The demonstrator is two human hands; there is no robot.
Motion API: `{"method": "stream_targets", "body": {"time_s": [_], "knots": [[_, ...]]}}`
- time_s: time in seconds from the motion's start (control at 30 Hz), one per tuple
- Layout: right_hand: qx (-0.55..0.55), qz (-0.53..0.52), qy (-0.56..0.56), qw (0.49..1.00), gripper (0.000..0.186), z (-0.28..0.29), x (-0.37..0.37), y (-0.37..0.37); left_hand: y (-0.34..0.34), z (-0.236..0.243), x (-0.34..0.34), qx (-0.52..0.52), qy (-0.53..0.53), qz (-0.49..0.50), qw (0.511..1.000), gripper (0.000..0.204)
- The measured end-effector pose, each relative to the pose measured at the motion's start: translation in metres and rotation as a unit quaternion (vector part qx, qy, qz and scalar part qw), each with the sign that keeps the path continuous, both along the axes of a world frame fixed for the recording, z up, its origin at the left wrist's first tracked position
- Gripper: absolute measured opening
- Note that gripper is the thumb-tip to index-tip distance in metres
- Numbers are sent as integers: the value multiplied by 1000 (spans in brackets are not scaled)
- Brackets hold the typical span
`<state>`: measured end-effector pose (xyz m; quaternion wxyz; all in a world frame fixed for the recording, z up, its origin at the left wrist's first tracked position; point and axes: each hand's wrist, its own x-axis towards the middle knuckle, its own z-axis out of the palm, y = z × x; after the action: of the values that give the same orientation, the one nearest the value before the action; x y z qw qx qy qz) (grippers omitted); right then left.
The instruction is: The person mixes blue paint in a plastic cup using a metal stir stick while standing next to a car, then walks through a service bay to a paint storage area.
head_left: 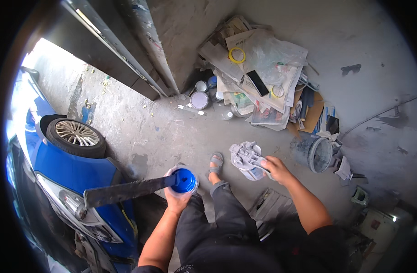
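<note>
In my left hand [176, 201] is a clear cup of blue paint [185, 180], its fingers wrapped round the side. A long dark flat stick [126, 191] stands in the paint and leans out far to the left. My right hand [276, 169] is closed on the handle of a paint can [254, 174], off to the right of the cup. The can has a grey, paint-crusted stirring lid [245, 154] on top. A gap separates the can from the cup, and the can looks slightly tilted.
To the left is a blue car [71, 175] with a spoked wheel [77, 132]. Ahead, newspapers [263, 59] hold a phone [257, 83] and a yellow tape roll [236, 55]. Several paint tins [199, 100] stand beside them. A dirty bucket [320, 154] lies at the right.
</note>
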<state>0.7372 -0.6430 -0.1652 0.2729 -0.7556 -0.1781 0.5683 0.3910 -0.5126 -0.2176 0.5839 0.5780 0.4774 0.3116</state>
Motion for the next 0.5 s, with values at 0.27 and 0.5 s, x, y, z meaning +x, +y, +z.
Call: {"method": "stream_targets", "body": {"time_s": [0.27, 0.5], "knots": [[-75, -50, 74, 993, 30, -342, 3, 37, 32, -91, 4, 125, 114, 54, 984, 86], [-50, -93, 211, 972, 49, -487, 3, 75, 45, -156, 10, 171, 171, 73, 968, 93]]}}
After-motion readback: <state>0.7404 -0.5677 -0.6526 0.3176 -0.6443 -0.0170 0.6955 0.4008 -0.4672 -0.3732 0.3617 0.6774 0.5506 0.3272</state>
